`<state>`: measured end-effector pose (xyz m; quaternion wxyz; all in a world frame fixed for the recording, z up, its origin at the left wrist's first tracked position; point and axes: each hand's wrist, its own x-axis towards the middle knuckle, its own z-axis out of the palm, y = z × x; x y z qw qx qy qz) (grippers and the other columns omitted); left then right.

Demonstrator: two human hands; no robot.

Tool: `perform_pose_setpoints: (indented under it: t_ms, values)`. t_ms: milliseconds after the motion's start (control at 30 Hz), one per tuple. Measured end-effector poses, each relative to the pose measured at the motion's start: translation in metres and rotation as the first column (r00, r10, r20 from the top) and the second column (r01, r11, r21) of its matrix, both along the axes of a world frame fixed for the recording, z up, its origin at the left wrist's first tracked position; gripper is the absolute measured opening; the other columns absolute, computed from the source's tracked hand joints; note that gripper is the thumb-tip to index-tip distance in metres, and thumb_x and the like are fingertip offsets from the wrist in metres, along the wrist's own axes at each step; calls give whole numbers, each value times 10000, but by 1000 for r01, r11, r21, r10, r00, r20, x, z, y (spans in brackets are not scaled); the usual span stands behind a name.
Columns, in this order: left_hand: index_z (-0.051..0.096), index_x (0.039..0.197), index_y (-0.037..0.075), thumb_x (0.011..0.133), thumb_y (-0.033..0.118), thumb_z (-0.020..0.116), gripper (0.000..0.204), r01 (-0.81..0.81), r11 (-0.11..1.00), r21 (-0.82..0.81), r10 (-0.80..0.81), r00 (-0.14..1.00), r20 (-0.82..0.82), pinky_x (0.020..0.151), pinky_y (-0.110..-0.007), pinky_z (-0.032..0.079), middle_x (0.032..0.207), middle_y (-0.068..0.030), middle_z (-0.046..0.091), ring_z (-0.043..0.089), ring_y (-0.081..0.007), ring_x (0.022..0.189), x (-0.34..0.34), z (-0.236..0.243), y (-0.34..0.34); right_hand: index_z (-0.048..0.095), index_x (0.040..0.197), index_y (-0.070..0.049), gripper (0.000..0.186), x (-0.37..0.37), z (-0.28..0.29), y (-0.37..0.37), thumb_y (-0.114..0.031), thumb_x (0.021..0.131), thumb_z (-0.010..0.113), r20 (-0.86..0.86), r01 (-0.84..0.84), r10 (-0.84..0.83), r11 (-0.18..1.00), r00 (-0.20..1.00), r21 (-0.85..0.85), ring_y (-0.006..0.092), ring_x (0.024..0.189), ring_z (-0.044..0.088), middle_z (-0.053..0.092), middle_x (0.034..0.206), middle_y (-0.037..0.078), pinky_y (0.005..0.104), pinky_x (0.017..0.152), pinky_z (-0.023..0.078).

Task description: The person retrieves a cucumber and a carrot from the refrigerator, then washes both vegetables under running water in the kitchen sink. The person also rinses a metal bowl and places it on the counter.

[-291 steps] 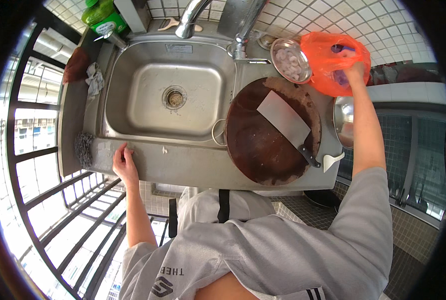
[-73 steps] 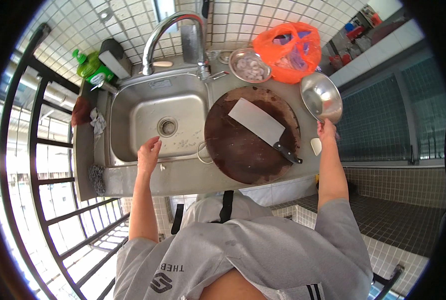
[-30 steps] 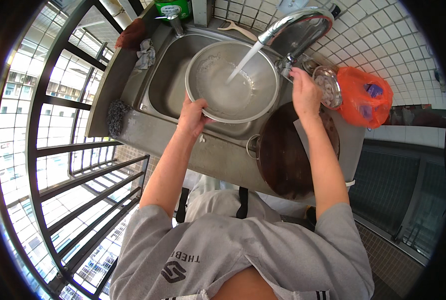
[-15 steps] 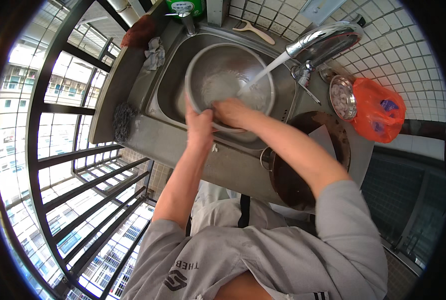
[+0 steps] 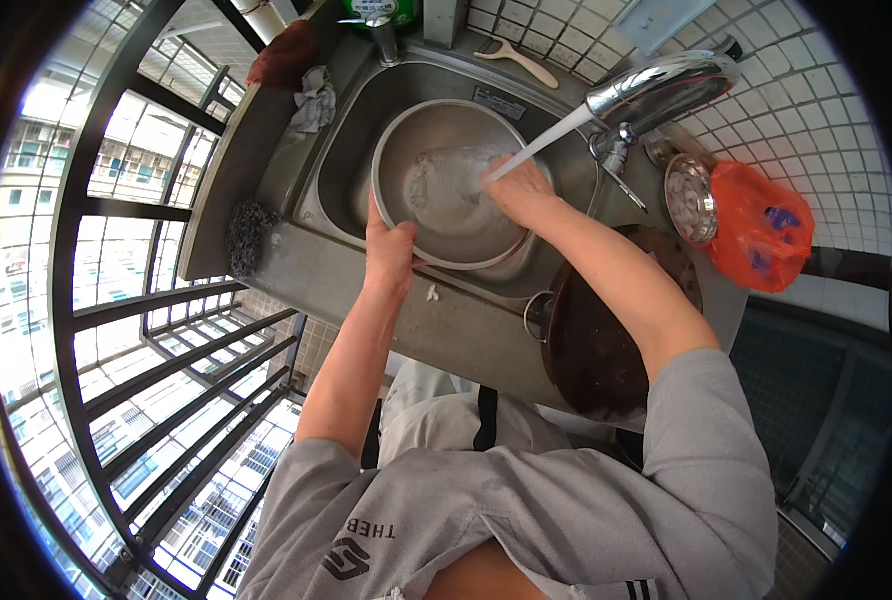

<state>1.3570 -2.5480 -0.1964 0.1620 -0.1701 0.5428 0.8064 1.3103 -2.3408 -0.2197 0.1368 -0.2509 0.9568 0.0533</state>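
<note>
Head camera showed the left hand [image 5: 390,252] clamped on the near-left rim of the metal bowl [image 5: 399,160] over the sink [image 5: 344,180]; the right hand [image 5: 520,190], apart, was inside under running water [image 5: 556,138], its finger position unclear.

The shirt [image 5: 566,490] is grey, short-sleeved (dark chest print [image 5: 348,558]); trousers [image 5: 431,420] pale; straps [image 5: 487,418] black.
</note>
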Motion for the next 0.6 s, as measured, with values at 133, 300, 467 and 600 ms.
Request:
perform_pose_setpoints:
  t_ms: [133, 300, 467, 600]
  values:
    - [250, 1447, 242, 688, -160, 385, 869, -62, 857, -511, -155, 916, -371, 982, -356, 396, 1225, -159, 467, 479, -321, 1153, -10, -11, 13, 618, 1002, -39, 268, 9, -15, -9, -242, 882, 492, 251, 509, -444, 721, 860, -471, 298, 988, 581, 617, 1010, 204, 382, 859, 452]
    - [257, 1434, 332, 693, -154, 468, 911, -108, 548, -829, -413, 827, -381, 959, -417, 417, 1406, -202, 272, 418, -409, 1183, -6, -12, 40, 475, 1155, -11, 563, 31, 0, -40, -526, 933, 424, 797, 623, 162, -718, 582, -310, 229, 1097, 500, 535, 1193, 76, 393, 912, 394]
    - [275, 1405, 419, 760, -74, 499, 843, 25, 256, -966, -672, 723, -159, 885, -486, 471, 1458, -169, 217, 383, -454, 1215, 15, -8, 64, 517, 981, -31, 302, 28, 7, -34, -330, 940, 502, 849, 392, -94, -857, 520, -335, 165, 886, 509, 533, 941, 37, 352, 795, 434]
    - [332, 1412, 211, 896, 195, 428, 525, -204, 225, -953, -863, 412, -292, 1070, -558, 225, 1471, -140, 268, 282, -352, 1331, 26, -15, 63, 544, 920, -33, 219, 41, -8, -23, -228, 955, 452, 891, 326, -274, -858, 362, -397, 147, 849, 540, 571, 910, 50, 322, 739, 453]
